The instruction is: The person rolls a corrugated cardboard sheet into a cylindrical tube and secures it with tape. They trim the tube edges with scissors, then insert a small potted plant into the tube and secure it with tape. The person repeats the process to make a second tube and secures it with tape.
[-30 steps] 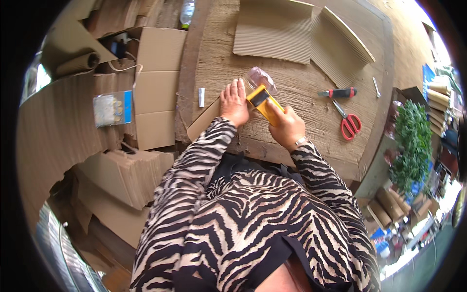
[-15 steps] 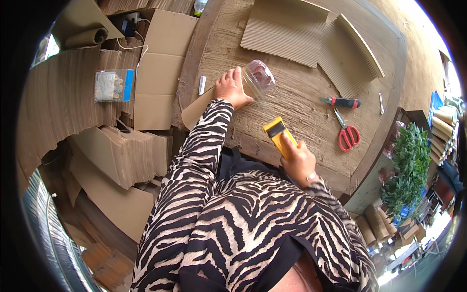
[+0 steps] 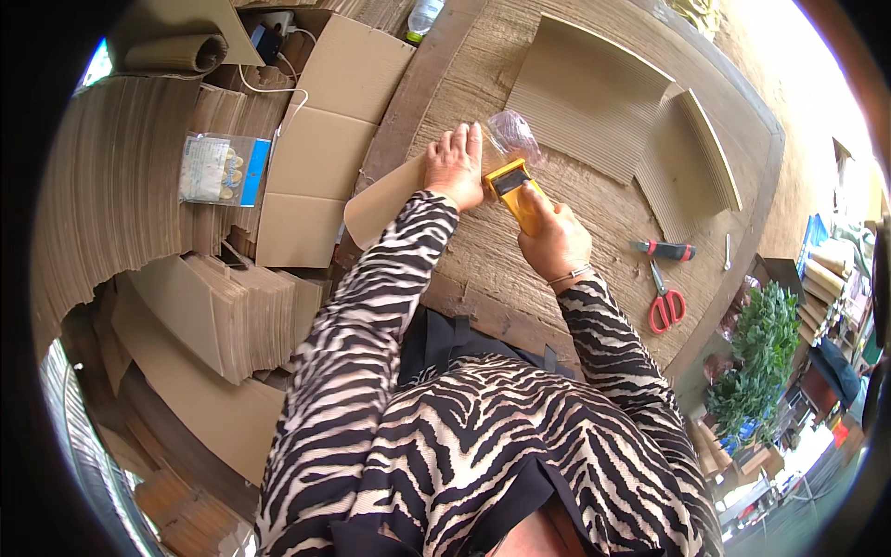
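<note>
A brown cardboard roll point(image 3: 382, 206) lies slantwise at the table's left edge, with clear crinkled plastic point(image 3: 513, 136) at its far end. My left hand point(image 3: 456, 167) is wrapped over the roll near that end, holding it against the wood. In my right hand point(image 3: 555, 237) is a yellow hand tool point(image 3: 516, 198) with a dark panel near its head; its exact kind I cannot make out. The tool's head is close beside the fingers of my left hand, near the plastic. Whether it touches the roll is hard to see.
Bent corrugated cardboard point(image 3: 594, 97) and a second piece point(image 3: 685, 172) lie at the back. To the right are a cutter knife point(image 3: 670, 251), red-handled scissors point(image 3: 666, 308) and a small white stick point(image 3: 728, 252). Cardboard stacks point(image 3: 121, 176) crowd the left; green foliage point(image 3: 756, 348) stands right.
My right hand has carried the yellow tool forward and left, up to the plastic end of the roll. My left hand stays on the roll. The view has shifted somewhat.
</note>
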`<state>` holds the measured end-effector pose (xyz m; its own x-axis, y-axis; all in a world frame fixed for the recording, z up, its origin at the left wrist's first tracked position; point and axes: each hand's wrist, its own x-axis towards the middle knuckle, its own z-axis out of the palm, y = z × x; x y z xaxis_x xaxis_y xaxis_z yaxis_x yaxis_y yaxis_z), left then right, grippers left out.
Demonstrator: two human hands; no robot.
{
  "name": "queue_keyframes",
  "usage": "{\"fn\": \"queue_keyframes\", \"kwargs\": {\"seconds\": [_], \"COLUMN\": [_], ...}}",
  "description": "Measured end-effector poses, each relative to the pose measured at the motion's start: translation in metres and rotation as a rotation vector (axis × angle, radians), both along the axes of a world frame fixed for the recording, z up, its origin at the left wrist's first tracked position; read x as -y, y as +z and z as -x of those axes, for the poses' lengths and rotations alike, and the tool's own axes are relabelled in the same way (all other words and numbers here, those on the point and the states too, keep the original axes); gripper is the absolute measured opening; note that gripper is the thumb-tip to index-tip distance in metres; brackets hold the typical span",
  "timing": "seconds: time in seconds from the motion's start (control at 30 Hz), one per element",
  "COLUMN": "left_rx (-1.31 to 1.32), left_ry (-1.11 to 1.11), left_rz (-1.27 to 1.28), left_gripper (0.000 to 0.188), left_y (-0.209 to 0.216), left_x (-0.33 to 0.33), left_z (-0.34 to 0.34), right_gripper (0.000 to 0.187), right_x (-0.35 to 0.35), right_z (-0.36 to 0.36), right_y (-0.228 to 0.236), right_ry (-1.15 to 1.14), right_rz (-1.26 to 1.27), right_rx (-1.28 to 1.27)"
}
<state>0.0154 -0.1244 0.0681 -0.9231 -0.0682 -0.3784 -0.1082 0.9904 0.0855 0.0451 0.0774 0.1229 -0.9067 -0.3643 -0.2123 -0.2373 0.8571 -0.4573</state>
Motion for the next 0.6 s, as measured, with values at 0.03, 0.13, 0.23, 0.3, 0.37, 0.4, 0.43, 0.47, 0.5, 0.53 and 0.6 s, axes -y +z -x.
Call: {"fn": "queue_keyframes", "kwargs": {"seconds": [0.03,0.13,0.23,0.3,0.37,0.4,0.43,0.47,0.5,0.53,0.6], "left_rx": [-0.035,0.056,0.118,0.154,0.127,0.146,0.143,0.141,0.154,0.170,0.136], "left_ry": [0.002,0.148,0.132,0.136,0.126,0.123,0.119,0.114,0.109,0.116,0.143], "left_rz": [0.061,-0.139,-0.091,-0.111,-0.132,-0.151,-0.138,-0.120,-0.151,-0.181,-0.238], "left_gripper": [0.101,0.108,0.114,0.114,0.117,0.118,0.115,0.112,0.110,0.108,0.098], "left_y": [-0.012,0.010,0.007,0.012,0.013,0.013,0.014,0.015,0.016,0.017,0.018], "left_x": [0.006,0.016,0.022,0.021,0.024,0.025,0.025,0.025,0.027,0.031,0.035], "left_z": [0.005,0.020,0.018,0.022,0.022,0.026,0.029,0.033,0.037,0.040,0.044], "right_gripper": [0.068,0.069,0.069,0.069,0.065,0.059,0.055,0.058,0.058,0.058,0.059], "right_x": [0.002,0.002,-0.031,-0.048,-0.048,-0.036,-0.024,-0.014,-0.002,0.006,0.002], "right_z": [0.002,-0.008,-0.044,-0.057,-0.044,-0.027,-0.011,0.006,0.019,0.025,0.020], "right_y": [-0.001,0.028,0.039,0.015,-0.008,-0.014,-0.022,-0.031,-0.037,-0.038,-0.033], "right_ry": [0.027,0.040,0.065,0.064,0.072,0.070,0.050,0.069,0.062,0.067,0.044], "right_rz": [0.025,0.057,0.023,-0.012,-0.089,-0.185,-0.168,-0.216,-0.217,-0.218,-0.177], "right_rx": [-0.051,-0.104,-0.011,0.007,0.006,0.095,0.134,0.184,0.176,0.170,0.131]}}
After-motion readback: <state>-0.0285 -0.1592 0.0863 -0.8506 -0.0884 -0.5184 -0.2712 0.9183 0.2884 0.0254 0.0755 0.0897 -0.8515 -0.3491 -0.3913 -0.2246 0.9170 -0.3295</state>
